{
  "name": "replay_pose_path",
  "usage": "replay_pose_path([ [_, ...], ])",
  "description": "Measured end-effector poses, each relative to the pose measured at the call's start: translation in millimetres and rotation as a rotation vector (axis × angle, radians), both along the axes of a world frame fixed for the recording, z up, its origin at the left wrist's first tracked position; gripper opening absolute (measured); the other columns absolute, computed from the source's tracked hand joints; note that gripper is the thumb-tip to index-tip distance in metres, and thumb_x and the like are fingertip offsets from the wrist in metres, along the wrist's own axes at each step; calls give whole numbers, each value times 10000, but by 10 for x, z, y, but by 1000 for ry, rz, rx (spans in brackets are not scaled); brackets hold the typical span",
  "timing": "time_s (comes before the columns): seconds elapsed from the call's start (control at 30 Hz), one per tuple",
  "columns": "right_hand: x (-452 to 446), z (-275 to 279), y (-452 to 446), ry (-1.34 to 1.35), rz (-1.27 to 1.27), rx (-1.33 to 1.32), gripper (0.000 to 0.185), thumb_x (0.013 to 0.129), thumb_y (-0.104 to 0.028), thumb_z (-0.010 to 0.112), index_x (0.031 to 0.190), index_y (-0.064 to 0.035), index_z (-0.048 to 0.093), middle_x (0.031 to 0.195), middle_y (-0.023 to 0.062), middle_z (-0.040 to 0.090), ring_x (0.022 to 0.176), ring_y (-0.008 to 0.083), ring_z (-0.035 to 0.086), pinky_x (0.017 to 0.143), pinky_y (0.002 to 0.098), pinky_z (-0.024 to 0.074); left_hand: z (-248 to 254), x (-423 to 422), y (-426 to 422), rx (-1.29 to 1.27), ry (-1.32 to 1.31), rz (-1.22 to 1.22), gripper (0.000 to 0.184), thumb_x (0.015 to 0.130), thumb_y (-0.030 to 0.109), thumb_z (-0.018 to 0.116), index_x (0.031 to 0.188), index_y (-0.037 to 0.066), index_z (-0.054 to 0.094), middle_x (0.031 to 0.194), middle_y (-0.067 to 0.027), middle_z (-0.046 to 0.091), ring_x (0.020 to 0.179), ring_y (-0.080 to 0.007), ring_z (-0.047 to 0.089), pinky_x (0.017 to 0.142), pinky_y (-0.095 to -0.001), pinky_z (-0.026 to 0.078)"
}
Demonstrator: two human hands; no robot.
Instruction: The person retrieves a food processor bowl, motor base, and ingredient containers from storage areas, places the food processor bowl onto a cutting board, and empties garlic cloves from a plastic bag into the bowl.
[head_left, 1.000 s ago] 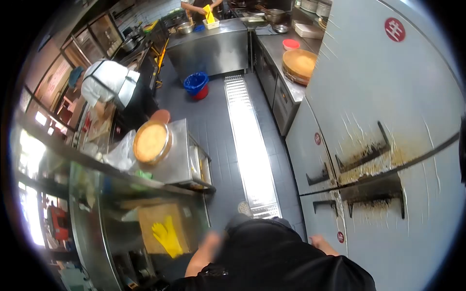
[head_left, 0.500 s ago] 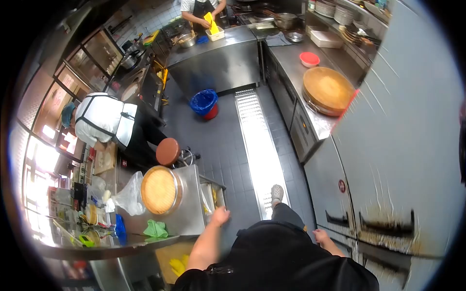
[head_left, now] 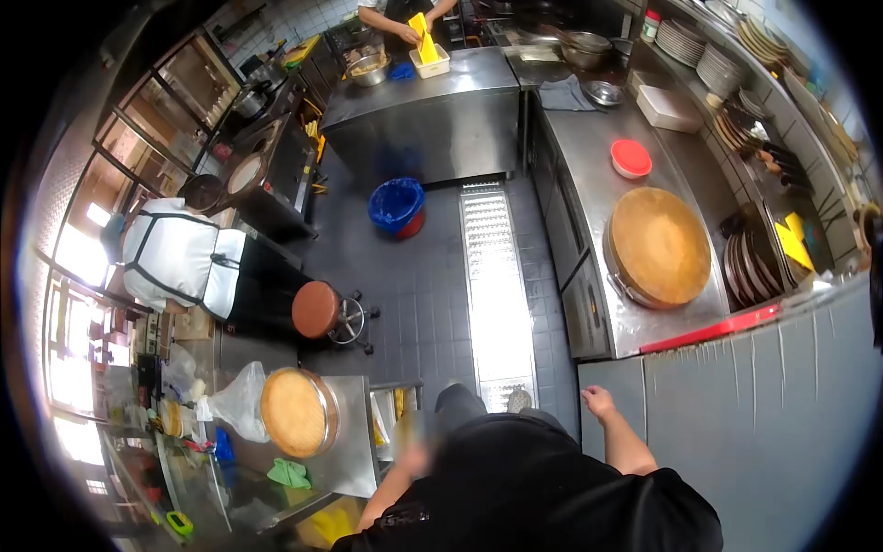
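Observation:
My left hand (head_left: 413, 456) hangs low beside the open drawer (head_left: 394, 405) of the left steel counter, smeared by motion, so its fingers cannot be read. Nothing shows in it. On that counter stand a round wooden board (head_left: 294, 412) and a green cloth (head_left: 290, 474). My right hand (head_left: 599, 402) swings out in front of the grey cabinet face, its fingers curled in with nothing visible in them. It is apart from the cabinet (head_left: 736, 386). Beyond it, a thick round chopping block (head_left: 659, 244) lies on the right counter.
A metal floor grating (head_left: 497, 294) runs ahead. A blue-lined bin (head_left: 396, 206) and a brown wheeled stool (head_left: 316, 309) stand on the floor. One person in white (head_left: 179, 253) bends at the left counter; another holds a yellow sheet (head_left: 424, 39) over a white tub (head_left: 430, 64).
I have moved forward along the grating, and the right counter and its chopping block show more fully. My right arm has swung forward; my left hand has dropped back toward my body.

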State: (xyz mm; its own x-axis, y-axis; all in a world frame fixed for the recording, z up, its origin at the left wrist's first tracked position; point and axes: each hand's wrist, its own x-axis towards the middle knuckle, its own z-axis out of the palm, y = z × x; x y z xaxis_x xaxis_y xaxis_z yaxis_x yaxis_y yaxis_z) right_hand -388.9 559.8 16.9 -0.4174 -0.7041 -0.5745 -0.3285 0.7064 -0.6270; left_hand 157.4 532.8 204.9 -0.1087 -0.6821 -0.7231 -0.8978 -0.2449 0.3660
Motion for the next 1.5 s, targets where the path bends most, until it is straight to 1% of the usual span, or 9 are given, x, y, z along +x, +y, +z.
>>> replay_pose_path([
  [0.07, 43, 107, -194, 26, 10, 43, 329, 886, -262, 701, 1094, -7, 698, 792, 57, 678, 690, 139, 608, 603, 310, 496, -67, -23, -471, -89, 74, -64, 475, 895, 379, 613, 1175, -4, 647, 1057, -262, 690, 1053, -418, 650, 906, -470, 507],
  [0.17, 76, 25, -250, -11, -82, 208, 481, 857, -388, 672, 1176, -28, 685, 1118, 188, 710, 1066, 328, 672, 931, 389, 513, -176, -78, -1265, -115, 112, -143, 437, 891, 332, 647, 1183, 7, 646, 1074, -240, 697, 1048, -402, 657, 912, -453, 513],
  [0.27, 244, 139, -185, 101, -157, 195, 295, 881, -281, 691, 1053, -43, 721, 776, 77, 676, 662, 171, 620, 610, 320, 507, -715, 67, -2119, -155, 93, -132, 415, 888, 290, 666, 1201, 18, 645, 1080, -224, 702, 1046, -380, 665, 907, -434, 523],
  [0.4, 691, 117, 34, 102, -425, 268, 318, 866, -306, 695, 1027, -34, 723, 797, 116, 697, 686, 222, 645, 655, 366, 523, -560, 69, -3297, -70, 36, -276, 473, 888, 280, 660, 1256, -14, 614, 1151, -226, 686, 1105, -343, 657, 947, -405, 512],
  [0.43, 800, -61, 95, 84, -479, 277, 332, 862, -318, 696, 1028, -32, 721, 817, 125, 707, 712, 237, 658, 680, 378, 529, -711, 233, -3470, -675, 323, -656, 78, 801, 140, 641, 791, 76, 683, 803, -121, 650, 745, -296, 634, 644, -442, 517],
  [0.8, 2176, 570, -456, 20, -460, 308, 335, 887, -358, 638, 1049, -76, 722, 898, 156, 727, 806, 311, 685, 761, 430, 521, -465, -147, -5477, -227, 21, -512, 499, 899, 293, 609, 1246, -65, 591, 1167, -248, 666, 1119, -395, 625, 969, -439, 494],
  [0.87, 2170, 868, -635, -77, -454, 424, 462, 854, -417, 678, 1131, -50, 718, 1184, 243, 670, 1120, 347, 639, 964, 414, 479, -629, -223, -5545, -191, 11, -472, 553, 879, 328, 641, 1275, -54, 588, 1219, -259, 641, 1193, -390, 587, 1016, -434, 467],
  [1.2, 673, 677, -1684, -131, 230, 436, 351, 945, -225, 623, 1149, 60, 652, 1124, 211, 688, 1046, 237, 659, 897, 336, 492, -474, -424, -4264, -167, 32, -115, 494, 892, 319, 615, 1261, -10, 601, 1189, -243, 656, 1139, -403, 604, 1001, -454, 473],
  [1.5, -288, 644, -3490, -273, 327, 254, 359, 928, -156, 679, 1193, 77, 612, 1025, 154, 698, 1008, 193, 654, 899, 286, 502, -634, -364, -2487, -78, -143, 432, 479, 892, 303, 624, 1270, 10, 596, 1247, -238, 629, 1166, -404, 591, 1005, -476, 470],
])
